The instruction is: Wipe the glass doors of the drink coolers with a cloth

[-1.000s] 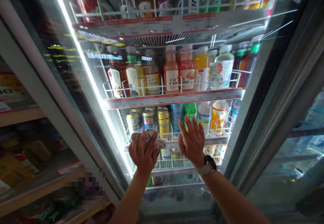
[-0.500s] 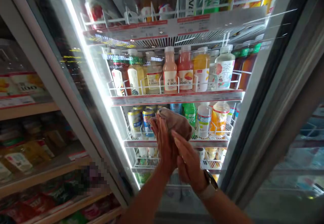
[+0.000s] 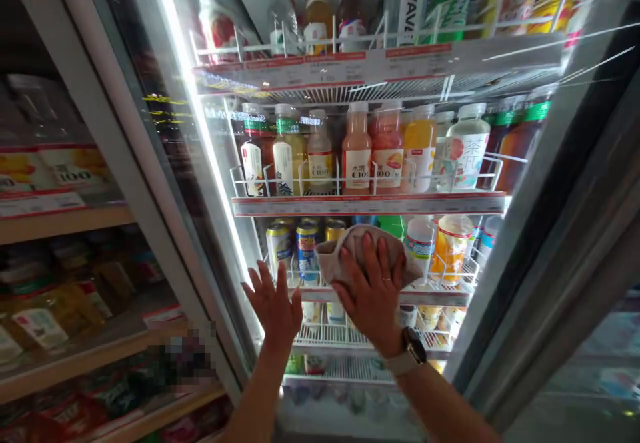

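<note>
My right hand (image 3: 367,286) presses a crumpled grey-beige cloth (image 3: 356,239) against the glass door (image 3: 220,163) of a drinks fridge, with a wristwatch (image 3: 413,353) on that wrist. To its left, my left hand (image 3: 273,309) is raised with its fingers spread, at the glass and holding nothing. Behind the glass, beverage cans (image 3: 306,251) stand on a wire shelf level with my hands. The cloth and my right hand hide part of that shelf.
Rows of juice and tea bottles (image 3: 357,153) stand in white wire racks above my hands, with red-edged price strips. A metal door frame (image 3: 540,229) runs down the right. Wooden shelves of packaged goods (image 3: 65,229) sit at the left, beside a pixelated patch.
The cloth has passed from my left hand to my right hand. My left hand has moved left, now empty, and my right hand wipes near the middle of the glass.
</note>
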Action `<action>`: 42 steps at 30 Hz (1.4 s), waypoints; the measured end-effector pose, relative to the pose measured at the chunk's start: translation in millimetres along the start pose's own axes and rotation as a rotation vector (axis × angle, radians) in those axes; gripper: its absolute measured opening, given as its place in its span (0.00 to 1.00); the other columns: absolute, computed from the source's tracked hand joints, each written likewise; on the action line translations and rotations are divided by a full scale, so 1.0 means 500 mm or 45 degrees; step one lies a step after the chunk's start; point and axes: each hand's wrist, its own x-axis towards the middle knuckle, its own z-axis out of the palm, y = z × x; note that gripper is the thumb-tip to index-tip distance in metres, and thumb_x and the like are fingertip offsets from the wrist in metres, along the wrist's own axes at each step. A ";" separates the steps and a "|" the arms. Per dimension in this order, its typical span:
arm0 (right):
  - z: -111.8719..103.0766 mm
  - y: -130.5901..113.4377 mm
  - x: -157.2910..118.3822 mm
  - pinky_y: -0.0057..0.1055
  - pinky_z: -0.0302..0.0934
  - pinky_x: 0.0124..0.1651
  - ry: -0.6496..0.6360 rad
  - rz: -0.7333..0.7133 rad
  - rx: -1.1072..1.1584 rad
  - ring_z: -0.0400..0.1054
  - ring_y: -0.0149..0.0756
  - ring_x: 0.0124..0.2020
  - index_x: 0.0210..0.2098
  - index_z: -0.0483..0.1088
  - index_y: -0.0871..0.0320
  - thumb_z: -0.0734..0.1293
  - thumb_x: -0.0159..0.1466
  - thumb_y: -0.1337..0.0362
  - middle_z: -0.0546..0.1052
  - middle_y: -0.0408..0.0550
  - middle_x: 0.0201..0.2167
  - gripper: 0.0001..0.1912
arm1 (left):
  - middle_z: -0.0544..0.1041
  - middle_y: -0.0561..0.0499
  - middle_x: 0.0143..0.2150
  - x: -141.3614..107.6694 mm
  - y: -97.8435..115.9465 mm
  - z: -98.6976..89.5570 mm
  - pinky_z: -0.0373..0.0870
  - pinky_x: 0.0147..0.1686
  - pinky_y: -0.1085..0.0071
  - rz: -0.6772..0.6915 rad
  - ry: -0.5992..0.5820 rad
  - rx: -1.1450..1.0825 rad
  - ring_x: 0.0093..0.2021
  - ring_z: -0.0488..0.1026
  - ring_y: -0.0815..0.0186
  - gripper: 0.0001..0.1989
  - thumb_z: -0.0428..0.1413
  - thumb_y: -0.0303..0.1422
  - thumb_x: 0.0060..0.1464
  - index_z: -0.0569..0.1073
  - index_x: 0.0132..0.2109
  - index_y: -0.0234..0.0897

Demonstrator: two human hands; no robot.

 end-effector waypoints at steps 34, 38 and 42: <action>0.114 -0.163 -0.108 0.68 0.41 0.66 0.136 0.090 -0.035 0.43 0.57 0.71 0.59 0.65 0.57 0.62 0.67 0.63 0.57 0.60 0.69 0.20 | 0.52 0.44 0.72 -0.040 -0.184 -0.026 0.43 0.69 0.53 0.215 -0.018 -0.049 0.73 0.43 0.56 0.32 0.49 0.40 0.62 0.51 0.70 0.42; 0.120 -0.178 -0.001 0.66 0.41 0.68 0.264 0.137 -0.065 0.46 0.55 0.71 0.62 0.62 0.57 0.60 0.69 0.62 0.58 0.59 0.68 0.23 | 0.55 0.45 0.71 -0.053 -0.184 -0.014 0.44 0.69 0.51 0.215 -0.047 -0.017 0.72 0.46 0.54 0.32 0.49 0.42 0.62 0.52 0.70 0.44; 0.160 -0.207 -0.123 0.66 0.45 0.66 0.249 0.174 -0.074 0.44 0.56 0.71 0.63 0.61 0.57 0.60 0.68 0.64 0.57 0.61 0.69 0.24 | 0.57 0.45 0.71 -0.058 -0.181 -0.015 0.45 0.69 0.51 0.188 -0.035 -0.026 0.72 0.48 0.53 0.32 0.50 0.42 0.61 0.54 0.69 0.45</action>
